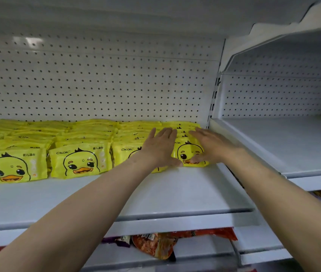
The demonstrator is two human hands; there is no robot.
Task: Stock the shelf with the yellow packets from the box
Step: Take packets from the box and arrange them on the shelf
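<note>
Where glossy yellow packets (pixel 78 162) (duck faces) crowd white shelf (pixel 175 193), flat hands press

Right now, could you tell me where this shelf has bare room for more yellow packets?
The front strip of the shelf, between the yellow packets and the shelf's front edge, is bare. The neighbouring shelf to the right is bare too. The back is crowded with four rows of packets, and both hands rest on the rightmost row.

Yellow packets (pixel 78 160) with orange-billed duck faces; white shelf (pixel 175 191), black-dotted white pegboard (pixel 97 75).
</note>
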